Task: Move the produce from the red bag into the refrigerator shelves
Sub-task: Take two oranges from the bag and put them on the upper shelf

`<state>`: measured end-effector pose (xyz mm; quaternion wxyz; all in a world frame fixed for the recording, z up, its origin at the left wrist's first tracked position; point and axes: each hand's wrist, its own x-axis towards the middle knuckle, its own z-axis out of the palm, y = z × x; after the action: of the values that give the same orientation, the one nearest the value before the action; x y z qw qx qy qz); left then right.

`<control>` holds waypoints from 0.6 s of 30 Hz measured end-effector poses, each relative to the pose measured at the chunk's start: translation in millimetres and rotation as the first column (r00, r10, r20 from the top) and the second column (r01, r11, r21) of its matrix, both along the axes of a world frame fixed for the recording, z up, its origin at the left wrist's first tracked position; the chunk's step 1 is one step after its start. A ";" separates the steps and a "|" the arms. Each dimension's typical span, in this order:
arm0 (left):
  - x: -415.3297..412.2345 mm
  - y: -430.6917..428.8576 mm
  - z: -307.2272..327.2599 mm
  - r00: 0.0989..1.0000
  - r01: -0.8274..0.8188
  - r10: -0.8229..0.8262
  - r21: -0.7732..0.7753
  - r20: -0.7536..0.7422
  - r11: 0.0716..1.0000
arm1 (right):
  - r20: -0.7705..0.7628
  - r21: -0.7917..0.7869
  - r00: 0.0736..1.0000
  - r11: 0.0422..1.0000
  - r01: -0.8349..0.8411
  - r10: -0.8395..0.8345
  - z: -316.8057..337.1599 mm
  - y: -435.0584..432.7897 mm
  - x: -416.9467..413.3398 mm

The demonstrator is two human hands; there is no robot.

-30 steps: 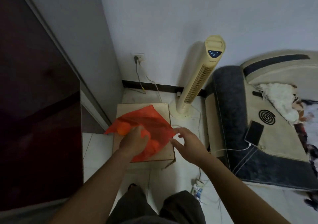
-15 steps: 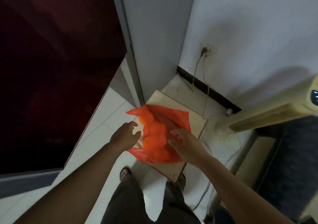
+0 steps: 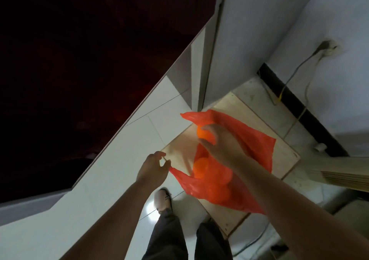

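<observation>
While we stand over the low, pale wooden board point(image 3: 249, 120) in the corner, the thin red plastic bag point(image 3: 253, 146) lies slumped across it, its near end hanging past the board's edge above the white tiled floor point(image 3: 111, 170). Our left hand point(image 3: 152, 168) is at the bag's left side, just off the board's corner, with thumb and fingertips pressed together in a pinch on a stretched strip of the red plastic. Our right hand point(image 3: 219, 144) reaches over the middle of the bag, fingers and thumb curled round a round orange fruit point(image 3: 202, 133) at the bag's open mouth, near its far end. A second orange fruit point(image 3: 200, 168) sits lower in the opening, between our two hands. More rounded shapes bulge under the red film beside it, too veiled for us to count. To our left rises a dark red glossy panel point(image 3: 79, 60) with a grey side wall point(image 3: 211, 60) next to it, well apart from both hands. On the white wall beyond the board a socket point(image 3: 327, 47) holds a plug, cables trailing down. A ribbed cream-coloured column point(image 3: 339, 172) crosses the right edge, and below us show dark trousers point(image 3: 165, 237) and one sandalled foot point(image 3: 162, 197)
</observation>
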<state>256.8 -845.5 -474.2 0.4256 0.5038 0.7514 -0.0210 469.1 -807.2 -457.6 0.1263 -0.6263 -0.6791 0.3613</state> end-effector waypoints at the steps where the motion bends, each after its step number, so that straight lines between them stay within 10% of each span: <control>1: -0.5 1.2 -7.3 1.000 -0.014 0.014 -0.010 0.011 1.000 | 0.000 0.011 1.000 1.000 -0.028 0.028 -6.9 9.2 -6.8; 12: 12.6 -3.7 -41.5 0.968 -0.176 0.206 -0.191 0.147 0.966 | 0.411 0.074 0.889 0.965 -0.251 0.200 -73.7 78.1 -31.8; 18: 14.3 4.7 -33.7 0.938 -0.174 0.223 -0.195 0.266 0.965 | 0.225 0.055 0.974 0.998 -0.040 0.027 -68.6 72.8 -12.7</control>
<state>271.1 -840.9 -507.8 0.5705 0.3851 0.7247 0.0319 456.3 -734.4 -526.2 0.0613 -0.6476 -0.7099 0.2699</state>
